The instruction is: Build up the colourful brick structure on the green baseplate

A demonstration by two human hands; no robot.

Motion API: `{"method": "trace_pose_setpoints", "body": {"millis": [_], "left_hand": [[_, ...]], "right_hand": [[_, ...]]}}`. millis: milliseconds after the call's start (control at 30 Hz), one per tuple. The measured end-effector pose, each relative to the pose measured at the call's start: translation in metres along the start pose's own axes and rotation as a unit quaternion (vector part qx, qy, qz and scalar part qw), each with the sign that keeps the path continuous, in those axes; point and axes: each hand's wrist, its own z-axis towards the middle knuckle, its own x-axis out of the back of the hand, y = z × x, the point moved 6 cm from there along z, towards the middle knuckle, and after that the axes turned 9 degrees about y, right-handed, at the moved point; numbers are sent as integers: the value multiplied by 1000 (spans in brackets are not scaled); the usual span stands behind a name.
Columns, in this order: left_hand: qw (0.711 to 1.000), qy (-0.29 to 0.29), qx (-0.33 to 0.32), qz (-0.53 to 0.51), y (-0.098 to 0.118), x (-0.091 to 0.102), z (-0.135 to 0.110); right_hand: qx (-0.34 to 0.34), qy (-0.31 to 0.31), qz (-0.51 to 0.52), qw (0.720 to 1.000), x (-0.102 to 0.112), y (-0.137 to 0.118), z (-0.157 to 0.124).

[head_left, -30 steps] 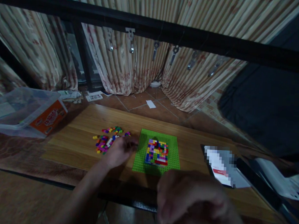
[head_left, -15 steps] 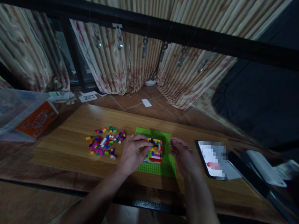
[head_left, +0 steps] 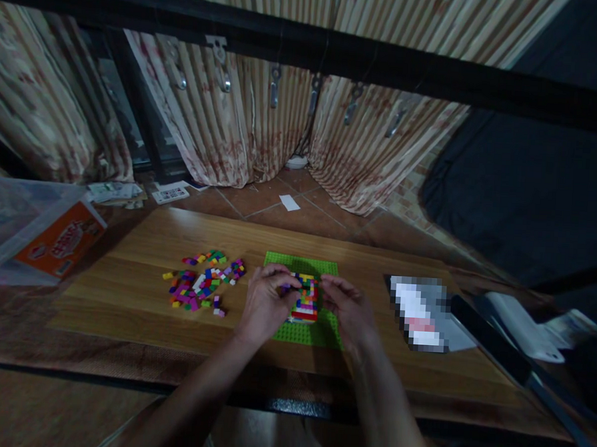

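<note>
A green baseplate (head_left: 301, 262) lies on the wooden board (head_left: 142, 242), with a multicoloured brick build (head_left: 305, 305) standing on it. My left hand (head_left: 265, 303) sits at the build's left side, fingers curled and pinched at its upper edge. My right hand (head_left: 348, 310) is at the build's right side, fingers bent inward toward the same spot. What the fingertips pinch is too small to make out. A pile of loose coloured bricks (head_left: 201, 286) lies left of the baseplate, just beyond my left hand.
A clear plastic tub (head_left: 8, 221) with an orange label (head_left: 60, 239) rests at the far left. A blurred paper or card (head_left: 416, 313) lies right of the baseplate, with dark flat items beyond it. Curtains (head_left: 244, 114) and a black rail (head_left: 308, 47) are behind the board.
My left hand left the loose brick pile and came over to the build. My right hand came down from close to the camera and closed in on the build's right side.
</note>
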Motion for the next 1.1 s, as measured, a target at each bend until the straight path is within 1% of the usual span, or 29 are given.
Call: {"method": "trace_pose_setpoints", "body": {"millis": [133, 200, 333, 400, 567, 867, 1033, 1100], "left_hand": [[1000, 14, 6, 4, -1, 1, 0], [1000, 12, 13, 7, -2, 1, 1], [1000, 1, 16, 11, 0, 1, 1], [1000, 6, 17, 12, 1, 2, 1], [1000, 16, 22, 6, 0, 1, 1], [1000, 18, 23, -5, -2, -1, 0], [1000, 22, 21, -3, -1, -2, -2], [1000, 20, 21, -3, 0, -1, -3]], "right_hand": [[52, 9, -19, 998, -8, 5, -3], [66, 10, -29, 997, -12, 9, -3], [47, 13, -56, 997, -15, 23, 1], [41, 13, -78, 996, -16, 26, 3], [94, 23, -141, 985, -18, 22, 2], [120, 14, -198, 973, -21, 17, -3], [145, 24, -222, 964, -21, 14, -4], [142, 18, -224, 964, -20, 15, -3]]}}
